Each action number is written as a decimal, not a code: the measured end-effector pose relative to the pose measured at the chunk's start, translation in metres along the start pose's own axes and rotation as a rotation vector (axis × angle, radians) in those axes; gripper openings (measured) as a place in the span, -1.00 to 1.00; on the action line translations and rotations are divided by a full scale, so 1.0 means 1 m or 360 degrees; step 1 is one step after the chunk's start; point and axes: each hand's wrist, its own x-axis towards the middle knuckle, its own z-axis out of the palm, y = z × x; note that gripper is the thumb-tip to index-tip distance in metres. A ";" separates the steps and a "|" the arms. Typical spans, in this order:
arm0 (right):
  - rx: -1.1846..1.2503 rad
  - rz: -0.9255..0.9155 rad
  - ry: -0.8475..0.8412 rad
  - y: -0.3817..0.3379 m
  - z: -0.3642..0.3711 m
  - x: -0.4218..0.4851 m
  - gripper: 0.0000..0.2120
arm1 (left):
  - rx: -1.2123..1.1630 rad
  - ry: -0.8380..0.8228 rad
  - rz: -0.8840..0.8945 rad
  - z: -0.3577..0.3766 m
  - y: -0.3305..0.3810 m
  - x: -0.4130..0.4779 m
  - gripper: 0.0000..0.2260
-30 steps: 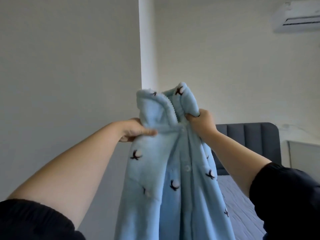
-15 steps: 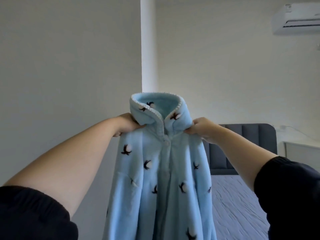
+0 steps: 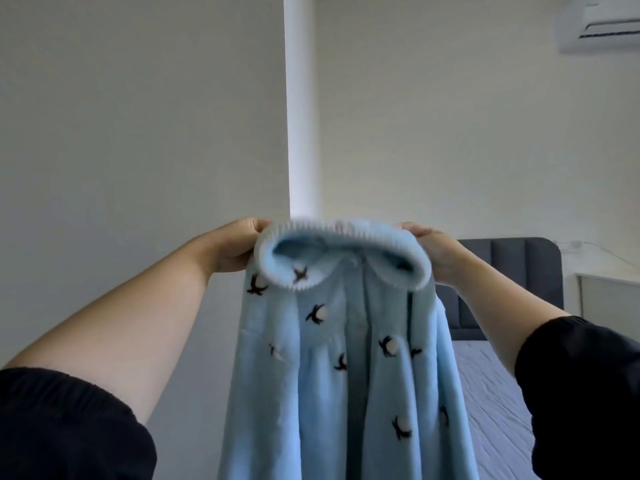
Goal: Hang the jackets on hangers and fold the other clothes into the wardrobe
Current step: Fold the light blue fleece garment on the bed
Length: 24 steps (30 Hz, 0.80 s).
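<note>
Between left hand (image 3: pixel 232 247) and right hand (image 3: pixel 439 255) hangs blue jacket (image 3: pixel 341 368).

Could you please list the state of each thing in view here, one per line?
Blue jacket: held up in the air, hanging down, front closed.
Collar: stretched wide between both hands, blurred.
Left hand: shut on the collar's left end.
Right hand: shut on the collar's right end.
Bed: covered with a sheet, nothing on the visible part.
Air conditioner: cannot tell whether running.

The light blue fleece jacket (image 3: pixel 346 358) ran off the bottom edge, its hem unseen, and its collar top was motion-blurred. The air conditioner (image 3: pixel 599 26) at far right was cropped by the frame, and the jacket hid part of the bed headboard (image 3: pixel 509 271).
</note>
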 end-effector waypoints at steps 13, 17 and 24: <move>-0.1999 0.0022 0.0141 0.024 0.011 0.011 -0.49 | 0.1551 -0.0024 -0.0365 0.017 -0.018 0.023 -0.29; -0.1762 -0.0495 0.1001 0.020 0.022 0.017 -0.77 | 0.1609 0.0869 0.0091 0.026 0.000 0.025 -0.65; -0.1874 -0.0040 0.0854 0.038 0.025 0.006 -0.77 | 0.1424 0.0889 -0.0190 0.022 -0.044 0.008 -0.70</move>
